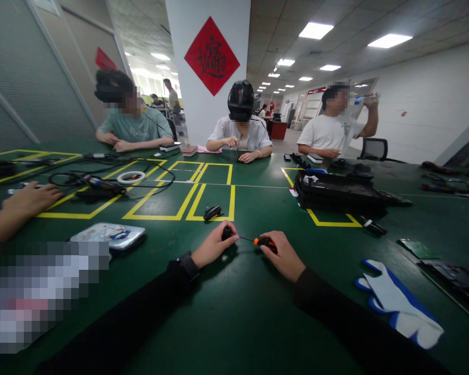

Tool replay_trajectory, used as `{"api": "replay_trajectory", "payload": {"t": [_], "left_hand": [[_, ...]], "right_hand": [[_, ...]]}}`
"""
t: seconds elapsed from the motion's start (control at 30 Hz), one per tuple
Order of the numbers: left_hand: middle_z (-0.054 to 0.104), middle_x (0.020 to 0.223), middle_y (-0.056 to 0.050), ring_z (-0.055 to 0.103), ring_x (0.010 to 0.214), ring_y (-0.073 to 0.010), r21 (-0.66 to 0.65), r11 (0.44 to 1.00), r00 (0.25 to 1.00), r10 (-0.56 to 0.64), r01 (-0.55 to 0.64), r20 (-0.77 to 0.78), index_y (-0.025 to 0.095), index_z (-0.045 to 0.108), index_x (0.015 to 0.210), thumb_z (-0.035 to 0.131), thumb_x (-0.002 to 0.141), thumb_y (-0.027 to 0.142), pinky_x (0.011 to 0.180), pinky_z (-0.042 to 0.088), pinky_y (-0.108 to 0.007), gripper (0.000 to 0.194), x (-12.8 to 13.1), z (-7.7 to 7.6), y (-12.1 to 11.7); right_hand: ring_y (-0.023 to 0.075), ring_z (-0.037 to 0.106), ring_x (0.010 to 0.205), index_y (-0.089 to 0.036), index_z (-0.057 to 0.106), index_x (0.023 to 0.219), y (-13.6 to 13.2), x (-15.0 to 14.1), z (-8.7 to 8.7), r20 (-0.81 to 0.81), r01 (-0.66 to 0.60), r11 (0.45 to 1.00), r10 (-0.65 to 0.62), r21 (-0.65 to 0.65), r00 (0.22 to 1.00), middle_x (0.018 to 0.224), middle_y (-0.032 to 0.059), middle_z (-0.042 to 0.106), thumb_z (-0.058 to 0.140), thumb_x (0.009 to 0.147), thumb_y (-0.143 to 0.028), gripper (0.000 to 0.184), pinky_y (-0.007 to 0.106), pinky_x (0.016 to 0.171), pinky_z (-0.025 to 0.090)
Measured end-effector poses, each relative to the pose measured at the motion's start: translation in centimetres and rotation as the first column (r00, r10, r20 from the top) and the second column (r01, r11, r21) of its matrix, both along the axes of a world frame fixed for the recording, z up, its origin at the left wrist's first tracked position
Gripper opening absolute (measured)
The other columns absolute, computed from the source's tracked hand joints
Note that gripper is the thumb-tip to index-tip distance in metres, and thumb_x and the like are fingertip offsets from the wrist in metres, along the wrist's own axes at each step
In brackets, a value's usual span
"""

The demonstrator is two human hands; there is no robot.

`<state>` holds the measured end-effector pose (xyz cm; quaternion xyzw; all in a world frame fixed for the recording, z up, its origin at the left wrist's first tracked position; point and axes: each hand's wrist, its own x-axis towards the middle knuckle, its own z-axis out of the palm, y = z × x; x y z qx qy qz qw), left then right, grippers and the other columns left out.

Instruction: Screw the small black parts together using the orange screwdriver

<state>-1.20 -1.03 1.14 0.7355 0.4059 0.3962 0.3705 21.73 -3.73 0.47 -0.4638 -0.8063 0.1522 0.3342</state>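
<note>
My left hand [213, 245], with a dark watch on its wrist, pinches a small black rounded part [227, 233] just above the table. In my right hand [284, 256] is a screwdriver [266, 242] with a black and orange handle. Its thin shaft points left, and the tip reaches my left fingertips beside the black part. Whether the tip touches the part is too small to tell. Beyond my left hand, a black device [213, 212] lies inside a yellow taped outline.
A white and blue glove [402, 304] lies right, near circuit boards [418, 249]. Black housings [336, 190] are stacked behind it. Leftward are a patterned tin case [109, 234], tangled cables [97, 182], a white tape ring [131, 177] and another person's hand [35, 198]. Several people sit across the green table [250, 317].
</note>
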Motion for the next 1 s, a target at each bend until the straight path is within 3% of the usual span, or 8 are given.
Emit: {"api": "replay_trajectory", "payload": {"t": [0.13,0.4,0.6,0.73,0.87,1.0], "left_hand": [[0.054,0.081,-0.001,0.05,0.075,-0.0144,-0.009,1.0,1.0,0.009,-0.009,0.01,0.017,0.05,0.086,0.052,0.078,0.033,0.072,0.041,-0.028,0.018,0.03,-0.02,-0.01],[0.053,0.08,0.0,0.049,0.073,-0.0135,-0.013,1.0,1.0,-0.003,0.004,0.015,0.018,0.049,0.086,0.052,0.078,0.033,0.071,0.041,-0.027,0.018,-0.04,-0.1,0.03],[0.053,0.08,-0.001,0.049,0.074,-0.0142,-0.021,1.0,1.0,-0.001,0.001,0.021,0.017,0.049,0.086,0.052,0.078,0.033,0.071,0.041,-0.028,0.017,0.0,-0.14,0.06],[0.053,0.079,0.0,0.049,0.072,-0.0134,-0.031,1.0,1.0,0.004,-0.003,0.022,0.018,0.049,0.086,0.052,0.078,0.033,0.07,0.041,-0.027,0.018,-0.06,-0.2,0.09],[0.054,0.081,0.0,0.049,0.074,-0.0134,-0.016,1.0,1.0,-0.005,0.005,0.021,0.018,0.05,0.086,0.052,0.078,0.034,0.071,0.041,-0.026,0.018,-0.15,-0.25,0.16],[0.054,0.081,0.0,0.05,0.074,-0.0136,-0.022,1.0,1.0,-0.005,0.005,0.01,0.018,0.05,0.087,0.052,0.078,0.033,0.071,0.04,-0.027,0.018,-0.16,-0.2,0.17]], "right_hand": [[0.0201,0.046,0.099,-0.019,0.058,0.094,0.14,0.04,0.04,0.03,-0.038,0.999,0.038,0.006,0.999,0.098,0.0071,0.056,0.042,0.086,-0.018,0.019,0.039,0.089,0.036],[0.0202,0.047,0.093,-0.018,0.055,0.095,-0.24,0.01,0.41,-0.005,-0.006,1.0,0.006,0.0,1.0,0.096,0.0068,0.054,0.056,0.078,-0.021,0.018,0.036,0.083,0.039],[0.0192,0.047,0.094,-0.019,0.06,0.087,0.08,0.02,0.03,0.015,-0.021,1.0,0.021,0.009,1.0,0.093,0.0064,0.056,0.043,0.085,-0.019,0.017,0.037,0.086,0.037],[0.0201,0.047,0.093,-0.019,0.057,0.088,0.03,0.07,0.14,0.002,-0.028,0.999,0.028,0.025,1.0,0.093,0.0063,0.055,0.053,0.079,-0.019,0.01,0.037,0.084,0.038],[0.0199,0.047,0.091,-0.019,0.054,0.089,-0.14,-0.02,0.27,-0.009,-0.013,1.0,0.013,0.021,1.0,0.093,0.0058,0.055,0.059,0.075,-0.02,0.015,0.035,0.082,0.039],[0.0195,0.047,0.091,-0.018,0.056,0.092,-0.11,-0.11,0.28,0.015,-0.01,1.0,0.01,-0.007,1.0,0.092,0.0061,0.055,0.05,0.082,-0.023,0.012,0.036,0.082,0.039]]}}
